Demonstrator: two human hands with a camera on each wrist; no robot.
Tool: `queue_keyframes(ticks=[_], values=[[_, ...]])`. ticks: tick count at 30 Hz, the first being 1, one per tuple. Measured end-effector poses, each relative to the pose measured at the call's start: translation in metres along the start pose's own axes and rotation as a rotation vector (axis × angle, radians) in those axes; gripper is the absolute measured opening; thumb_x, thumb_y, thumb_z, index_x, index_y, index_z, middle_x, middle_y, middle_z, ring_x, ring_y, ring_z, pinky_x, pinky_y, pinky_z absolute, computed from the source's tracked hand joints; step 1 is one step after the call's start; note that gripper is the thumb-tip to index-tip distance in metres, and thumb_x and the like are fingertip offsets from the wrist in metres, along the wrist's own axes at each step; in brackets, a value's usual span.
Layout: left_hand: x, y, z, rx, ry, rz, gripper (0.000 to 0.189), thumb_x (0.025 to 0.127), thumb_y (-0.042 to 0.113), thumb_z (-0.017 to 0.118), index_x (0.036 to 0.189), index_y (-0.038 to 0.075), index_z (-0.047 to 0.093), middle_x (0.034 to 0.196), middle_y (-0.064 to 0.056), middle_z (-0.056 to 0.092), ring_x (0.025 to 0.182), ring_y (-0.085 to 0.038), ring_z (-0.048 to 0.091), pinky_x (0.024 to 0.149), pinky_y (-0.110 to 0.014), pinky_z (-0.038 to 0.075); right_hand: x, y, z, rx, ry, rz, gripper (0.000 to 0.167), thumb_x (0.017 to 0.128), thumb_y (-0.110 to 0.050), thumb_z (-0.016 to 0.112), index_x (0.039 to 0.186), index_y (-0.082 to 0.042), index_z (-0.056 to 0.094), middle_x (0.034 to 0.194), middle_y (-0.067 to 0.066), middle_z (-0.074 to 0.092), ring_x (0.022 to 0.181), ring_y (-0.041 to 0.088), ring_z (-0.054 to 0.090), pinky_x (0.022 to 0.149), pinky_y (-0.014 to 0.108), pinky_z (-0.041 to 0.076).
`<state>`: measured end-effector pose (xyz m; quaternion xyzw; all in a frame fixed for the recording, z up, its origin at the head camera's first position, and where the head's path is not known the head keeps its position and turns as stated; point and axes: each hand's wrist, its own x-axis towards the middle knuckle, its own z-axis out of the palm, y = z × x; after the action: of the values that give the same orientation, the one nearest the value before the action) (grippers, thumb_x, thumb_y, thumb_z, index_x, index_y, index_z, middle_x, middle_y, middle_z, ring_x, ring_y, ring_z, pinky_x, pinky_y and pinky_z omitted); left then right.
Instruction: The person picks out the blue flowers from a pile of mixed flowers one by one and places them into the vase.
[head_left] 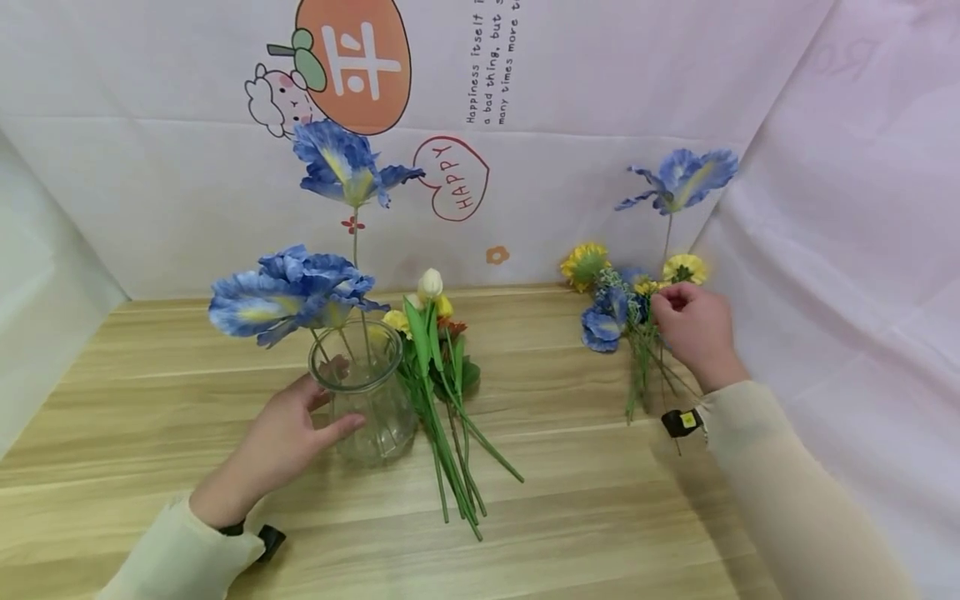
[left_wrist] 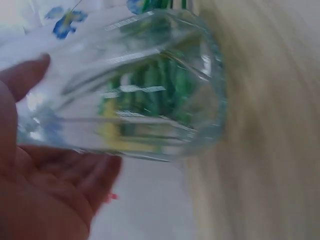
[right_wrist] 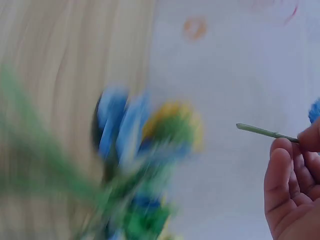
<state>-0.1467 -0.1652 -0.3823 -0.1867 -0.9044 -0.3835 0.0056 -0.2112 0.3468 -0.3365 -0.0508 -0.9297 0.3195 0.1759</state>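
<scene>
A clear glass vase (head_left: pixel 375 417) stands at left of centre on the table. My left hand (head_left: pixel 296 425) holds its left side, thumb in front and fingers behind. In the left wrist view the vase (left_wrist: pixel 165 100) shows close up, fingertips along its wall. Blue irises stand in it, one tall (head_left: pixel 341 162) and others lower, leaning left (head_left: pixel 285 296). At the right, my right hand (head_left: pixel 693 329) pinches the thin stem of another blue iris (head_left: pixel 686 179), its bloom raised above the hand. The stem's cut end (right_wrist: pixel 255 129) sticks out past the fingertips in the right wrist view.
Beside the vase lies a bunch with a white tulip (head_left: pixel 431 285), yellow and orange blooms, and long green stems (head_left: pixel 450 458). A second pile, with yellow flowers (head_left: pixel 585 267) and blue flowers (head_left: pixel 603 321), lies below and left of my right hand. Printed cloth (head_left: pixel 525 200) hangs behind the table.
</scene>
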Motion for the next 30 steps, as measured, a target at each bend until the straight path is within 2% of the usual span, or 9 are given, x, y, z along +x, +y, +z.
queue_keyframes(ticks=[5,8,10,12,16,18,21,28,30], values=[[-0.01,0.028,-0.007,0.311,-0.061,-0.096,0.063,0.095,0.052,0.063,0.113,-0.009,0.063,0.089,-0.019,0.069,0.076,-0.033,0.067,0.074,-0.052,0.057,-0.025,-0.045,0.017,0.095,0.072,-0.167,0.027,0.099,-0.025,0.059,0.101,-0.002,0.071,0.082,0.008,0.069,0.066,0.018,0.06,0.057,0.023,0.047],[-0.019,0.046,-0.015,0.397,-0.18,-0.097,0.065,0.097,0.055,0.057,0.113,-0.008,0.067,0.087,-0.013,0.071,0.076,-0.031,0.068,0.075,-0.052,0.057,-0.043,-0.071,0.028,0.164,0.056,-0.26,0.02,0.099,-0.021,0.062,0.099,-0.003,0.07,0.08,0.004,0.067,0.064,0.016,0.06,0.054,0.023,0.047],[-0.024,0.057,-0.02,0.365,-0.218,-0.016,0.056,0.099,0.052,0.056,0.112,0.001,0.072,0.096,-0.01,0.073,0.077,-0.023,0.069,0.076,-0.051,0.057,-0.055,-0.087,0.036,0.224,0.022,-0.315,0.016,0.099,-0.018,0.063,0.098,-0.003,0.069,0.08,0.001,0.066,0.064,0.016,0.059,0.054,0.024,0.048],[-0.029,0.069,-0.022,0.231,-0.2,0.123,0.042,0.101,0.043,0.058,0.118,0.008,0.072,0.107,-0.006,0.073,0.077,-0.015,0.068,0.073,-0.041,0.058,-0.067,-0.103,0.044,0.281,-0.003,-0.382,0.012,0.099,-0.015,0.065,0.098,-0.004,0.069,0.079,-0.002,0.066,0.064,0.014,0.06,0.053,0.024,0.05],[-0.03,0.089,-0.015,-0.017,-0.019,0.439,0.021,0.098,0.015,0.066,0.118,0.018,0.072,0.113,0.003,0.071,0.083,-0.006,0.067,0.071,-0.025,0.056,-0.092,-0.134,0.058,0.418,-0.09,-0.457,0.006,0.098,-0.008,0.064,0.098,-0.004,0.068,0.08,0.0,0.068,0.065,0.015,0.063,0.056,0.027,0.055],[-0.027,0.098,-0.01,-0.089,0.079,0.503,0.025,0.095,0.005,0.068,0.116,0.017,0.074,0.111,0.006,0.071,0.095,-0.01,0.068,0.072,-0.021,0.056,-0.104,-0.148,0.064,0.465,-0.122,-0.502,0.004,0.098,-0.006,0.064,0.098,-0.004,0.068,0.079,0.0,0.068,0.065,0.015,0.064,0.056,0.028,0.056],[-0.021,0.11,-0.005,-0.179,0.154,0.455,0.024,0.094,0.003,0.068,0.115,0.012,0.075,0.108,0.006,0.072,0.092,-0.009,0.069,0.072,-0.022,0.057,-0.118,-0.166,0.075,0.531,-0.165,-0.585,0.004,0.097,-0.004,0.063,0.099,-0.004,0.067,0.08,0.001,0.068,0.065,0.013,0.064,0.055,0.027,0.056],[-0.013,0.127,-0.001,-0.406,0.216,0.129,0.025,0.095,0.016,0.07,0.118,0.007,0.074,0.104,0.002,0.074,0.085,-0.011,0.071,0.071,-0.028,0.059,-0.142,-0.186,0.099,0.589,-0.269,-0.729,0.006,0.098,-0.003,0.061,0.099,-0.008,0.065,0.084,-0.005,0.062,0.066,0.004,0.054,0.053,0.021,0.047],[-0.012,0.128,-0.001,-0.448,0.232,0.074,0.024,0.095,0.017,0.071,0.116,0.006,0.075,0.104,0.0,0.074,0.084,-0.013,0.072,0.072,-0.029,0.059,-0.146,-0.189,0.104,0.579,-0.294,-0.76,0.006,0.099,-0.004,0.061,0.1,-0.01,0.064,0.085,-0.006,0.061,0.066,0.003,0.052,0.054,0.019,0.046]])
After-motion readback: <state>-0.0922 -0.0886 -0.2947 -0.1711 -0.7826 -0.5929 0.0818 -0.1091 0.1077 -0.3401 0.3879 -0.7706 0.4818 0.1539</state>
